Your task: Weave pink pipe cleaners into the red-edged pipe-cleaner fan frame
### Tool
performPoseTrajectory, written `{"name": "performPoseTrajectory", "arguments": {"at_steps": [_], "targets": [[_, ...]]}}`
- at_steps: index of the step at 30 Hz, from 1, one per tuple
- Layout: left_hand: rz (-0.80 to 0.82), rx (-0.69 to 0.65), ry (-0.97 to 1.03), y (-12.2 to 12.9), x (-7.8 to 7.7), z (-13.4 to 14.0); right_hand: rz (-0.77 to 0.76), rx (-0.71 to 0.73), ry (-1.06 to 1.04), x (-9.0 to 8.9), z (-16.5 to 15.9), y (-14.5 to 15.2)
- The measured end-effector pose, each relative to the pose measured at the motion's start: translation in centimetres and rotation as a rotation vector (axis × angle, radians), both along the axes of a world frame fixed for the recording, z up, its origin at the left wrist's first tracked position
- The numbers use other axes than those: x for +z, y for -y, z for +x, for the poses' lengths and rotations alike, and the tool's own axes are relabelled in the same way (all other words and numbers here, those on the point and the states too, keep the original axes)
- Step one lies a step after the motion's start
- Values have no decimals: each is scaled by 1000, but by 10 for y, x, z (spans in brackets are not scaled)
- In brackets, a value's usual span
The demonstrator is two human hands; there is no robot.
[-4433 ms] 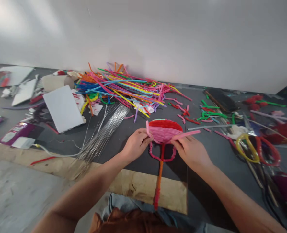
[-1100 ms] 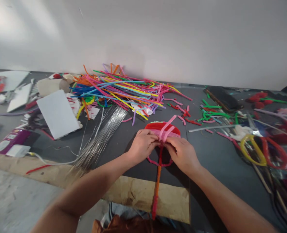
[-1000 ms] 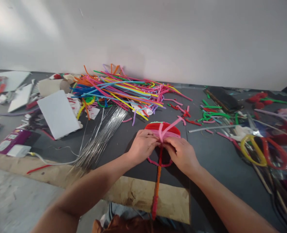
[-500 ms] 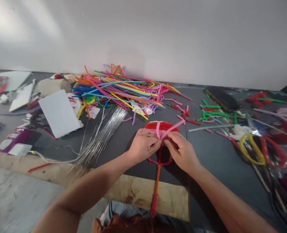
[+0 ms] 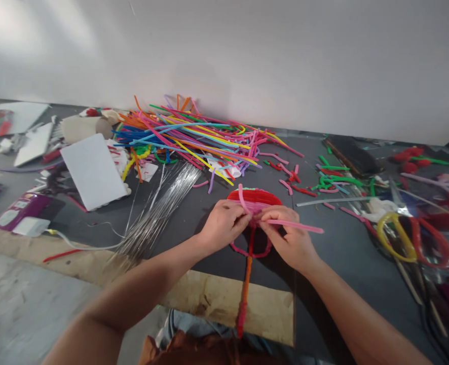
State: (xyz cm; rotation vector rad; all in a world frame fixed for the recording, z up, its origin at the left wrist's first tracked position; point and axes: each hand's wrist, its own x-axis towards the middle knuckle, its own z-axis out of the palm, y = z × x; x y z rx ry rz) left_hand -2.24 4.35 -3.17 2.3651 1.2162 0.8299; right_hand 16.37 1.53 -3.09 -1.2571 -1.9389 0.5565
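A round shape made of red and pink pipe cleaners (image 5: 255, 195) lies on the dark table in front of me, with a pink loop at its near side. From it an orange and red wrapped stem (image 5: 246, 284) runs toward my body. My left hand (image 5: 226, 223) pinches the shape's left side, beside a short pink end that stands up. My right hand (image 5: 287, 235) is closed on a pink pipe cleaner (image 5: 296, 224) that points out to the right. Both sets of fingertips nearly meet at the middle, and they hide the spot where the pink strands join.
Behind lies a heap of colourful pipe cleaners (image 5: 194, 137). Thin metal wires (image 5: 159, 213) are left of my hands. Scissors with yellow and red handles (image 5: 397, 235) lie right, near green offcuts (image 5: 334, 177) and a dark phone-like slab (image 5: 353, 154). A white card (image 5: 93, 172) rests left.
My right hand has swung the pink pipe cleaner's end from pointing up and right to lying nearly level toward the right. The short pink end by my left hand leans further left.
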Motion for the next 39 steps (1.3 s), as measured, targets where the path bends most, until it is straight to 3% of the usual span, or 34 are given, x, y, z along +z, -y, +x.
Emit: {"name": "performPoseTrajectory", "arguments": {"at_steps": [10, 18, 26, 39], "targets": [[14, 29, 0, 2, -3, 1, 43, 125, 154, -2, 6, -4], [48, 65, 124, 3, -2, -2, 105, 365, 203, -2, 29, -11], [60, 154, 41, 2, 2, -10, 151, 380, 284, -1, 31, -11], [-27, 146, 67, -2, 3, -12, 176, 301, 392, 1, 21, -8]]}}
